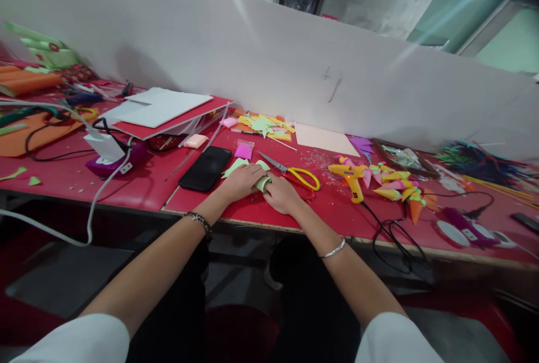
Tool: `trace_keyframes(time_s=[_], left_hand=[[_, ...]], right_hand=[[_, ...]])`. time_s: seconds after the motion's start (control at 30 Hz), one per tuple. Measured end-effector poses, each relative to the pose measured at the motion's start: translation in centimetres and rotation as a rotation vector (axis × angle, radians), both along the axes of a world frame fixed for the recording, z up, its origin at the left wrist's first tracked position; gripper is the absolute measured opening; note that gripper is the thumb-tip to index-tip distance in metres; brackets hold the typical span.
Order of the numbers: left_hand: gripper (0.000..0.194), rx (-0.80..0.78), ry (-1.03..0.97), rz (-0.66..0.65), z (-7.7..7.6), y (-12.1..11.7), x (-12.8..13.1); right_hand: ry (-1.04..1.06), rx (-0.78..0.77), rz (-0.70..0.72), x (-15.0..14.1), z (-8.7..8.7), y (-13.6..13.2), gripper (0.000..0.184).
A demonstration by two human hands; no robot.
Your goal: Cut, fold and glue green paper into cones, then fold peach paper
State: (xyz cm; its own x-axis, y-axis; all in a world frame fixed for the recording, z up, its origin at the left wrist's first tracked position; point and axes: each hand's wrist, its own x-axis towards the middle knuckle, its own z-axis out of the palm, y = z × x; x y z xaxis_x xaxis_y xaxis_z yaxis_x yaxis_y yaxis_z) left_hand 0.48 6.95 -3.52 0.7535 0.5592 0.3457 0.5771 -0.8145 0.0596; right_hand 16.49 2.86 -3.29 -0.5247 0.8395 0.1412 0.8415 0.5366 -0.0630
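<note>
From here, both the left hand [242, 182] and right hand [282, 193] grasp the small, curled, pale-green paper piece [263, 184] between them at the frame's centre, neither clearly nearer

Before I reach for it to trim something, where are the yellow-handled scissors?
In the head view, the scissors lie just beyond the right hand, left of the yellow glue gun.
</note>
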Motion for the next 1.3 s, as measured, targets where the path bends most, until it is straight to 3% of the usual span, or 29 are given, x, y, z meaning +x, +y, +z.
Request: trace_keyframes(time_s=[0.33,0.53,1.03,1.3], left_hand=[[0.017,0.097,-0.077,0.017,-0.33,0.58,0.13],[0.026,0.129,-0.116,0.062,-0.60,0.63,0.08],[0.022,0.065,-0.193,0.133,-0.65,0.63,0.05],[0.019,0.039,-0.132,0.105,-0.62,0.54,0.30]], right_hand=[[0.012,0.013,-0.040,-0.13,-0.15,0.00,0.029],[0.047,0.031,-0.064,-0.20,-0.26,-0.06,0.029],[0.036,0.071,-0.080,-0.79,0.44,-0.18,0.027],[0.031,0.101,-0.083,-0.79,0.52,-0.45,0.027]])
